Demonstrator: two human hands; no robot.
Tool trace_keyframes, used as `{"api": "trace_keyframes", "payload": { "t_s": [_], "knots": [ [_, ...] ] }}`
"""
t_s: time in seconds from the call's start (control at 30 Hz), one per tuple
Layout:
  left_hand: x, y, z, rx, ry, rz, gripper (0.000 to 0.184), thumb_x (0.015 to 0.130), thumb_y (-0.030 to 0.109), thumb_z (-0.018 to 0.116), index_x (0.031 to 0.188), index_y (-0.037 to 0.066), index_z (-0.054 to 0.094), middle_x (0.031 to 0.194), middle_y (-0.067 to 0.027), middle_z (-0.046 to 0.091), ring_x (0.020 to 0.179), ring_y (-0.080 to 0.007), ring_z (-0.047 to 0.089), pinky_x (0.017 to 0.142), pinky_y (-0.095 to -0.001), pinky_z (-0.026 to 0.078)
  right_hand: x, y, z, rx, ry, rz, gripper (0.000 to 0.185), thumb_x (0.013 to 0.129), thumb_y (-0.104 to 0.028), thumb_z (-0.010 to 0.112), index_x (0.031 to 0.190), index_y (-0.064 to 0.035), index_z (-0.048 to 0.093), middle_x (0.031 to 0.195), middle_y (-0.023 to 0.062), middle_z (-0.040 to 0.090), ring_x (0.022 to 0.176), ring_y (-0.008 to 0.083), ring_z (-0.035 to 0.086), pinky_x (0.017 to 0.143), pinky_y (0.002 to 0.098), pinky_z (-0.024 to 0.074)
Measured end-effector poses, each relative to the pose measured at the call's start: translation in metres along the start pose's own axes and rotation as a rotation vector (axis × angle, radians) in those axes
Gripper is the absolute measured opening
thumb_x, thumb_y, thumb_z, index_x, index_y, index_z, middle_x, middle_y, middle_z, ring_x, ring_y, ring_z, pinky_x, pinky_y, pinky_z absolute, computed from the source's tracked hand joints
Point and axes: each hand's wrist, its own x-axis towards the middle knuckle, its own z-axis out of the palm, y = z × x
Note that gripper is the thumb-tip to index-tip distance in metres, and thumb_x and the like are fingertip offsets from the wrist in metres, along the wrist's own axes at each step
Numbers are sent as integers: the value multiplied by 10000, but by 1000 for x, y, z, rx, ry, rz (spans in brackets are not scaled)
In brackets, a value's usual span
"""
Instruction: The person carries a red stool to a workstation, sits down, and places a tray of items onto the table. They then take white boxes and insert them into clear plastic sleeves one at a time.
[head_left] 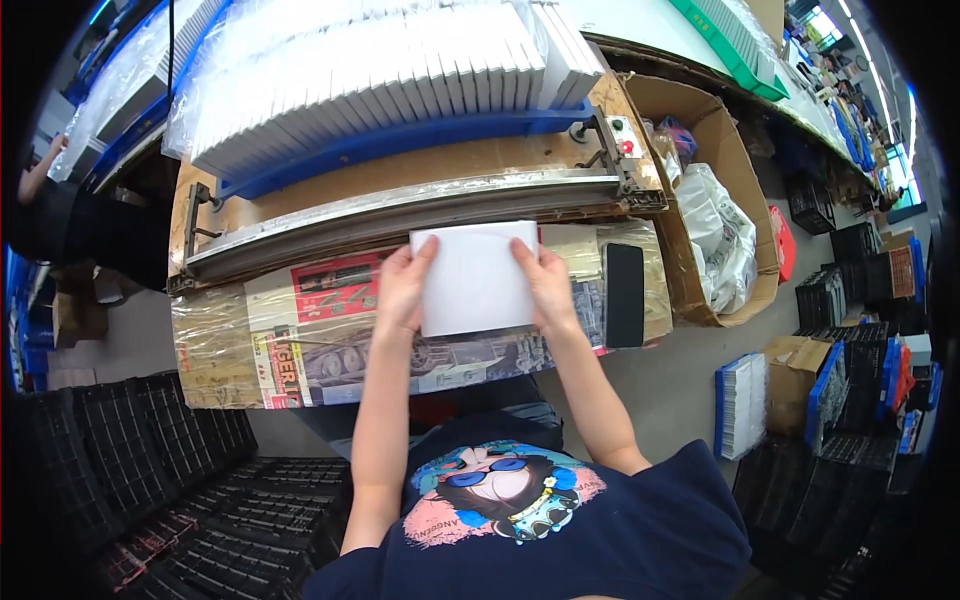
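Note:
A flat white rectangular piece (478, 280) is held level over the taped cardboard at the near side of the bench. My left hand (402, 287) grips its left edge, thumb on top. At its right edge my right hand (546, 284) holds it the same way, thumb on the upper face. Both hands' other fingers are mostly hidden. Just beyond the piece, a long metal bar (400, 208) runs across the bench. Behind the bar, a blue tray (390, 142) holds a long row of upright white pieces (360, 85).
A black phone (625, 295) lies right of my right hand. Farther right stands a cardboard box (755, 250) with plastic bags. A red button (628, 147) is at the bar's right end. Black crates (130, 450) stand lower left. Another person's arm (40, 175) shows far left.

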Motion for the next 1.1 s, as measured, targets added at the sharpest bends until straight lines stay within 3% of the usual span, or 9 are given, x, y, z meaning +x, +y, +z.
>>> {"api": "trace_keyframes", "payload": {
  "t_s": [0.13, 0.27, 0.4, 0.53, 0.63, 0.8, 0.9, 1.0, 1.1],
  "knots": [
    [-18, -5, 24, -50, -52, 44, 285, 895, 200, 635, 1049, -39, 618, 954, -89, 663, 822, -115, 614, 721, -253, 496, -17, -16, -21, 2, -60, -53, 307, 886, -220, 653, 1042, 39, 600, 927, 84, 661, 786, 96, 600, 711, 249, 486],
    [-75, 20, 16, 175, -62, 388, 273, 894, 182, 639, 1086, -10, 616, 961, -50, 651, 828, -80, 580, 724, -227, 468, -42, -13, -17, -92, -254, -298, 266, 898, -205, 634, 1062, 2, 603, 983, 58, 653, 837, 94, 588, 756, 234, 466],
    [-113, 27, -22, 315, -51, 589, 188, 833, 55, 666, 1008, -10, 651, 951, -78, 658, 850, -115, 586, 771, -237, 457, -38, -18, -10, -267, -553, -433, 333, 903, -247, 619, 1146, -22, 591, 969, 37, 650, 848, 63, 567, 707, 221, 442],
    [-126, 27, -38, 362, -25, 669, 145, 797, -3, 662, 941, -17, 655, 974, -133, 669, 946, -202, 629, 870, -313, 465, -14, -25, 14, -350, -60, -453, 362, 879, -211, 615, 1124, 53, 583, 657, 63, 644, 570, 70, 557, 507, 256, 431],
    [-128, 23, -36, 339, -158, 735, 96, 813, -15, 634, 907, -14, 613, 989, -191, 657, 968, -267, 633, 889, -359, 465, -1, -39, 37, -463, 124, -386, 315, 828, -169, 631, 998, 96, 607, 516, 81, 595, 431, 110, 539, 448, 282, 430],
    [-132, 18, -34, 281, -195, 702, 56, 847, -22, 601, 902, -21, 593, 981, -196, 661, 1024, -317, 625, 905, -371, 466, 21, -31, 46, -570, 161, -389, 200, 763, -127, 618, 689, 58, 602, 504, 117, 600, 441, 149, 591, 468, 298, 463],
    [-135, 22, -34, 320, -168, 689, 50, 849, -16, 608, 898, -22, 600, 966, -160, 665, 1022, -305, 627, 878, -336, 467, 0, -40, 45, -477, -29, -391, 216, 814, -164, 651, 793, 51, 643, 552, 85, 619, 459, 113, 566, 462, 275, 445],
    [-137, 29, -30, 366, -91, 642, 51, 851, -11, 613, 901, -21, 607, 944, -126, 665, 1021, -283, 628, 818, -291, 465, -40, -61, 14, -529, -5, -498, 194, 836, -178, 658, 848, 16, 662, 640, 55, 643, 495, 82, 557, 453, 251, 425],
    [-128, 28, -25, 369, -3, 661, 59, 872, 30, 610, 910, -15, 610, 956, -119, 668, 990, -190, 623, 712, -212, 438, -45, -117, -76, -442, 352, -605, 170, 871, -208, 651, 892, -41, 675, 652, -6, 602, 491, 30, 479, 429, 188, 357]
  ]
}}
